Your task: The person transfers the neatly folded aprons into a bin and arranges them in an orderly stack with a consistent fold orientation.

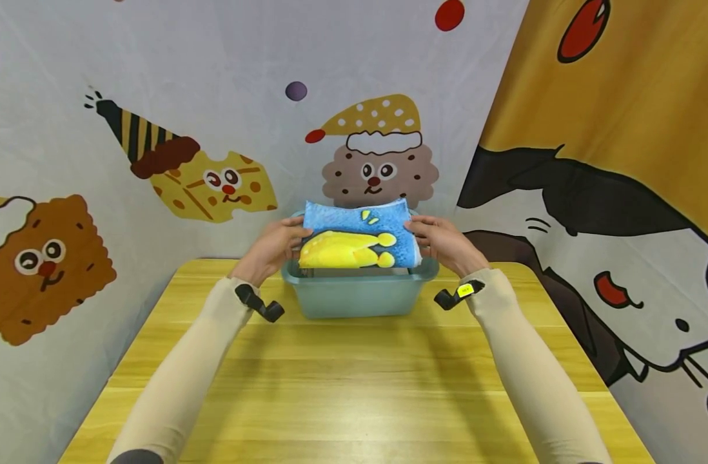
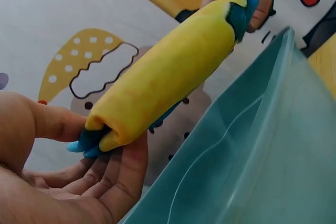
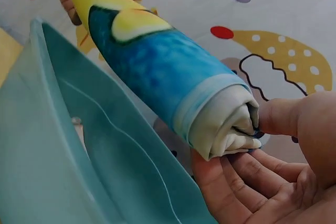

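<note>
A rolled-up cloth (image 1: pixel 360 222) with a blue and yellow print is held level above a teal plastic tub (image 1: pixel 360 298). My left hand (image 1: pixel 275 245) pinches its left end, thumb above and fingers beneath. On the right end, my right hand (image 1: pixel 445 242) grips in the same manner. The left wrist view shows the yellow side of the roll (image 2: pixel 168 72), with blue folds tucked in at the near end. Pale layers of the roll (image 3: pixel 223 121) show at the other end in the right wrist view. Most of the tub's inside is hidden behind the cloth in the head view.
The tub stands at the far edge of a wooden table (image 1: pixel 354 380). Behind it hangs a white backdrop (image 1: pixel 232 64) with cartoon figures, and an orange printed sheet (image 1: pixel 650 116) is at the right. Something small and pale (image 3: pixel 79 129) shows inside the tub.
</note>
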{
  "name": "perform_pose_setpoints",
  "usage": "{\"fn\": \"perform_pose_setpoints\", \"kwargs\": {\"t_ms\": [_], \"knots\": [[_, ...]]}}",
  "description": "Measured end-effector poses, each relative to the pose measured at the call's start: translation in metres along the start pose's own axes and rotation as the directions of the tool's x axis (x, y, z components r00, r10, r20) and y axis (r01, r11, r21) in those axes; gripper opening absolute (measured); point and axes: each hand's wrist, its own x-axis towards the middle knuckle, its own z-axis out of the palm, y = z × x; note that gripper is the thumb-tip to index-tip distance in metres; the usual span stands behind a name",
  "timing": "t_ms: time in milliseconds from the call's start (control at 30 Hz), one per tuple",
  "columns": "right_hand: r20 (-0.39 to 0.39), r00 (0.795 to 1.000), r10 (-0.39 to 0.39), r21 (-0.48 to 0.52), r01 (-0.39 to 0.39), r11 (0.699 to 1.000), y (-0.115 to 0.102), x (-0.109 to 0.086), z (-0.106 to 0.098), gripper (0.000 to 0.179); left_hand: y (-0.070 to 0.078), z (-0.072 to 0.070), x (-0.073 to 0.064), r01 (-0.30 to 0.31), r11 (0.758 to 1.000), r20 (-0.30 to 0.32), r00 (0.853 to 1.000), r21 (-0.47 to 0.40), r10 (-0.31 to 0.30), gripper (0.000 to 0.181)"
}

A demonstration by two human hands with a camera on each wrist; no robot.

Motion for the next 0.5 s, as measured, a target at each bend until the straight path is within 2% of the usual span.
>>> {"fn": "perform_pose_setpoints", "kwargs": {"t_ms": [167, 367, 500], "knots": [[-0.035, 0.999, 0.022, -0.102, -0.026, 0.994, -0.007, 0.014, -0.002, 0.065, 0.004, -0.004, 0.013, 0.012, 0.999, -0.007, 1.000, 0.047, -0.012, 0.070], [-0.037, 0.999, 0.030, -0.173, -0.036, 0.984, -0.013, 0.029, -0.005, 0.060, 0.008, -0.007, 0.028, 0.018, 0.992, -0.051, 0.999, 0.129, -0.011, 0.067], [-0.046, 0.998, 0.037, -0.176, -0.045, 0.983, -0.014, 0.035, -0.006, 0.057, 0.009, -0.008, 0.035, 0.025, 0.987, -0.048, 0.999, 0.160, -0.018, 0.068]]}}
